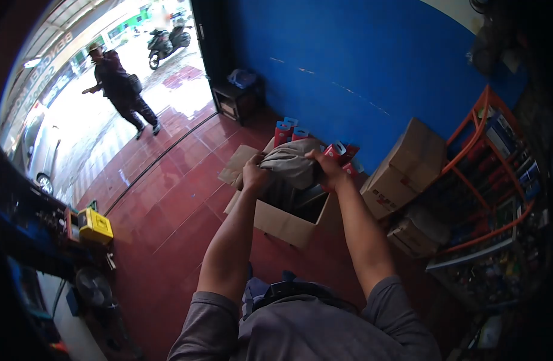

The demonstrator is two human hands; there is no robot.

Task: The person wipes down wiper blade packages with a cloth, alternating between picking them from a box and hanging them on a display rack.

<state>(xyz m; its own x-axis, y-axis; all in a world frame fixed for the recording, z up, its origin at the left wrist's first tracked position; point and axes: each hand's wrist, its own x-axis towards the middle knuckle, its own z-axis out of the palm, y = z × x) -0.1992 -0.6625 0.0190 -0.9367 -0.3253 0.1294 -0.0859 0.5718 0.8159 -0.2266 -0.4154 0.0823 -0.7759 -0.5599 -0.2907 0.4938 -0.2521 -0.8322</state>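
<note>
Both my hands grip a bunched grey-brown cloth [291, 163] over an open cardboard box [283, 224]. My left hand [254, 172] is closed on the cloth's left end, and my right hand [328, 171] is closed on its right end. Dark contents [306, 201] show inside the box, too shaded to name. Behind the cloth, red and blue packages [282, 132] stand at the box's far side; more red packages [336, 150] are beside my right hand. A box flap [236, 165] sticks out to the left.
Closed cartons [403, 171] stand to the right, near an orange metal rack [487, 144]. A yellow case [96, 225] and a fan [94, 286] are at the left. By the doorway is a small dark table [235, 99]. Outside, a person [117, 81] walks near a motorbike [162, 45].
</note>
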